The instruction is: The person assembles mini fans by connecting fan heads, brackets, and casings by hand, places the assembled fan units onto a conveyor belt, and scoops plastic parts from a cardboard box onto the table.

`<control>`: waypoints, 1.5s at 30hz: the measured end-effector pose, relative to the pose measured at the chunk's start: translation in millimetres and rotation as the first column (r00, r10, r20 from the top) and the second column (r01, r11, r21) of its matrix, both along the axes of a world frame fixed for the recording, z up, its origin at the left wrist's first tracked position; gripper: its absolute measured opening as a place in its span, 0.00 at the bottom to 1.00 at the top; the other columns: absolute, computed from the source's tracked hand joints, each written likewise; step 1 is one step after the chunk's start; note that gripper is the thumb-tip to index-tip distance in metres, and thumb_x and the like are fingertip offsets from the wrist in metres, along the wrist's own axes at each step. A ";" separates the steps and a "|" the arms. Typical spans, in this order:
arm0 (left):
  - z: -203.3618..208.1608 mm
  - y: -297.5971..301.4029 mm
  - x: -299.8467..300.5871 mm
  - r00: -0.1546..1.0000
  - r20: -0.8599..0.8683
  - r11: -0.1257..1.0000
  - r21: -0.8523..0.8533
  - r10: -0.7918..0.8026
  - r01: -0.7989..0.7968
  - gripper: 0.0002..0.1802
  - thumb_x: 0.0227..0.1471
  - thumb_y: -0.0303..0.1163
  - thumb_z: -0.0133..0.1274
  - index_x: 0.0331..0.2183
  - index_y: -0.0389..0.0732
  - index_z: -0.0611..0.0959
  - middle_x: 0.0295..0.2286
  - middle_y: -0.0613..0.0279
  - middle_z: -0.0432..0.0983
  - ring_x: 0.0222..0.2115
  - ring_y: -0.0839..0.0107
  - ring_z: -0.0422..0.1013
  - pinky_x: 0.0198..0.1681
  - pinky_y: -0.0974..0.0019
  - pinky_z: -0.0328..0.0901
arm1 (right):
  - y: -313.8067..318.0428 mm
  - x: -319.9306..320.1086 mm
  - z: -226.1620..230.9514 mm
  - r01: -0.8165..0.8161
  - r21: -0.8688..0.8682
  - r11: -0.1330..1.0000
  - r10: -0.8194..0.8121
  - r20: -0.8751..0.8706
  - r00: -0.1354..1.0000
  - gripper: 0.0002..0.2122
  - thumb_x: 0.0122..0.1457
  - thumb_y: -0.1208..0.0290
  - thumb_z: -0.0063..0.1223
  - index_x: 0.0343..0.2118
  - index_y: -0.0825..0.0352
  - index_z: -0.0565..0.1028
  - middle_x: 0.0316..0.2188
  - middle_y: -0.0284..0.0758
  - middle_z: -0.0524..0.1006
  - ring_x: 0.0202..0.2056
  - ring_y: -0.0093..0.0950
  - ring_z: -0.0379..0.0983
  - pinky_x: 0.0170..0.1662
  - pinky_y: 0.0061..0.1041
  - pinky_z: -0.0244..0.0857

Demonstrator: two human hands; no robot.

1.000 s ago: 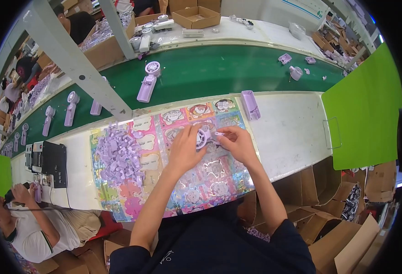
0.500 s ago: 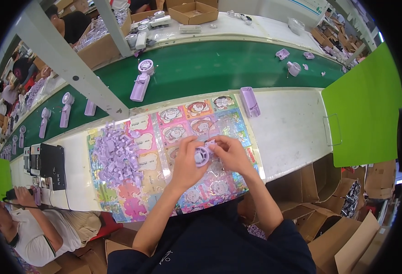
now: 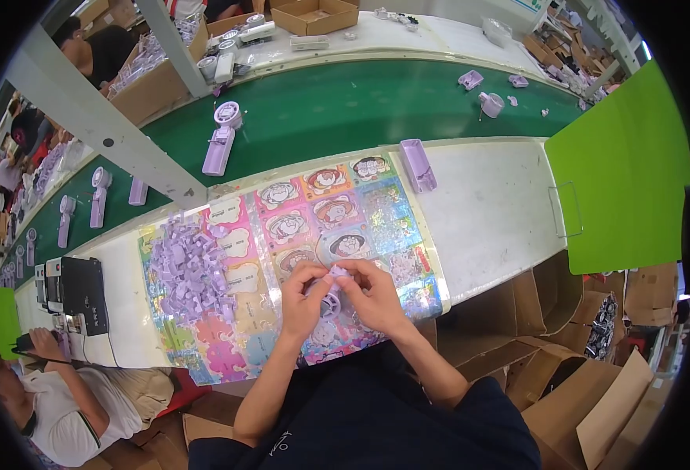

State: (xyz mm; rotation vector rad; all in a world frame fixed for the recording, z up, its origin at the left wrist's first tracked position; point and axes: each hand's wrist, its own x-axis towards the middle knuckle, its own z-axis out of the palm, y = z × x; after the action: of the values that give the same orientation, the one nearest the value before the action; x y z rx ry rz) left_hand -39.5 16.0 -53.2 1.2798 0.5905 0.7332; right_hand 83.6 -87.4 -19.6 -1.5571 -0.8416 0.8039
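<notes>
Close to my body, over a sheet of colourful cartoon cards [image 3: 286,227], both hands are closed around one round lilac fan head [image 3: 330,307]. My left hand [image 3: 301,301] grips it from the left side. At its top, my right hand [image 3: 373,298] pinches a small lilac plastic piece [image 3: 338,271] against it with thumb and fingers. The fingers hide much of the fan head and how the small piece sits on it. To the left on the sheet lies a heap of small lilac plastic parts [image 3: 188,270].
A green conveyor belt [image 3: 306,102] beyond the table carries lilac handheld fans [image 3: 221,139] and loose parts. An open lilac casing [image 3: 418,166] lies at the sheet's far right corner. Cardboard boxes [image 3: 509,305] stand at right; a co-worker [image 3: 71,392] sits at left.
Both hands have come nearer to my body with the fan head, and the fingertips have closed in together at its top. The view has shifted slightly.
</notes>
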 end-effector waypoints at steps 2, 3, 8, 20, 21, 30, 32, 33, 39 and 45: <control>1.0 0.6 -0.2 0.998 -0.031 0.998 0.021 -0.053 0.053 0.03 0.53 0.21 0.58 0.32 0.31 0.81 0.32 0.64 0.72 0.33 0.78 0.68 0.38 0.74 0.62 | -2.8 -4.2 -5.4 0.050 -0.031 0.998 -0.055 -0.196 0.979 0.13 0.62 0.77 0.56 0.49 0.70 0.76 0.31 0.33 0.78 0.31 0.19 0.72 0.34 0.21 0.67; 0.8 0.4 0.4 0.998 -0.029 0.998 0.020 -0.055 0.056 0.03 0.53 0.21 0.58 0.32 0.31 0.81 0.32 0.64 0.72 0.33 0.78 0.68 0.38 0.74 0.62 | -3.7 -4.8 -6.4 0.068 -0.023 0.997 -0.071 -0.244 0.967 0.13 0.62 0.76 0.56 0.49 0.71 0.77 0.29 0.31 0.77 0.30 0.17 0.71 0.34 0.20 0.66; 1.1 -6.1 4.5 1.000 -0.007 0.994 0.108 -0.005 0.006 0.02 0.53 0.21 0.57 0.31 0.32 0.81 0.30 0.64 0.71 0.32 0.78 0.67 0.36 0.74 0.61 | -9.6 24.1 6.4 -0.051 -0.041 0.998 0.053 0.040 0.998 0.14 0.61 0.71 0.59 0.48 0.71 0.77 0.30 0.34 0.78 0.31 0.20 0.72 0.35 0.22 0.67; -10.0 -3.0 -0.6 0.998 0.056 0.989 0.140 0.042 -0.050 0.03 0.55 0.21 0.56 0.32 0.31 0.79 0.33 0.61 0.73 0.34 0.75 0.69 0.38 0.74 0.63 | 36.6 179.4 -13.6 0.646 0.001 0.764 -0.464 0.697 0.547 0.25 0.50 0.59 0.66 0.47 0.71 0.75 0.42 0.45 0.74 0.44 0.44 0.73 0.48 0.41 0.67; -10.8 -2.7 -1.8 0.997 0.063 0.990 0.137 0.037 -0.046 0.03 0.55 0.22 0.56 0.32 0.31 0.80 0.34 0.61 0.74 0.34 0.75 0.69 0.39 0.74 0.63 | 41.8 169.7 -13.4 0.576 0.025 0.817 -0.419 0.712 0.563 0.23 0.50 0.60 0.66 0.45 0.70 0.75 0.41 0.44 0.74 0.43 0.43 0.73 0.46 0.41 0.68; 5.0 -2.2 -15.2 0.966 0.201 0.984 0.039 0.164 -0.176 0.05 0.55 0.23 0.55 0.33 0.30 0.80 0.36 0.60 0.75 0.39 0.72 0.69 0.45 0.71 0.62 | 36.7 49.5 -8.2 -0.107 0.010 0.994 0.063 0.759 0.648 0.25 0.49 0.67 0.67 0.50 0.68 0.74 0.44 0.44 0.72 0.46 0.44 0.70 0.49 0.39 0.66; 17.2 1.1 -19.3 0.928 0.231 0.954 0.002 0.291 -0.300 0.06 0.57 0.25 0.53 0.33 0.30 0.80 0.36 0.60 0.74 0.38 0.73 0.69 0.46 0.71 0.62 | 27.0 33.5 -7.4 -0.001 0.091 0.996 -0.064 0.717 0.694 0.26 0.49 0.67 0.68 0.51 0.68 0.73 0.45 0.44 0.72 0.45 0.43 0.70 0.49 0.39 0.66; 20.7 3.2 -20.9 0.926 0.218 0.949 -0.001 0.308 -0.316 0.08 0.58 0.25 0.51 0.38 0.30 0.79 0.39 0.59 0.73 0.39 0.73 0.68 0.47 0.71 0.61 | 19.4 28.0 -5.9 -0.023 0.101 0.995 -0.059 0.733 0.678 0.28 0.49 0.66 0.69 0.53 0.68 0.72 0.45 0.44 0.72 0.45 0.41 0.71 0.48 0.36 0.67; 42.4 2.7 8.6 0.983 0.158 0.943 0.332 -0.091 0.034 0.23 0.52 0.28 0.48 0.51 0.31 0.74 0.51 0.53 0.66 0.53 0.62 0.63 0.59 0.62 0.56 | -9.5 -15.3 -2.0 -0.081 0.234 0.969 0.123 -0.172 0.977 0.44 0.51 0.70 0.71 0.65 0.69 0.51 0.53 0.40 0.66 0.55 0.30 0.65 0.57 0.33 0.64; 53.3 49.1 20.5 0.984 -0.159 0.714 0.680 -0.077 0.166 0.41 0.39 0.30 0.52 0.58 0.31 0.68 0.54 0.43 0.66 0.59 0.48 0.60 0.64 0.53 0.54 | -17.7 52.0 14.7 0.036 0.058 0.998 -0.066 0.684 0.726 0.31 0.45 0.72 0.70 0.54 0.65 0.69 0.48 0.40 0.69 0.45 0.35 0.73 0.49 0.30 0.69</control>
State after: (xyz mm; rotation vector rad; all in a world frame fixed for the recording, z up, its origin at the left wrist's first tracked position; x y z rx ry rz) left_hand -19.0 65.1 0.1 2.0590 0.3140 0.8010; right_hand 135.6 -105.2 -4.9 -1.8566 -1.3290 0.1268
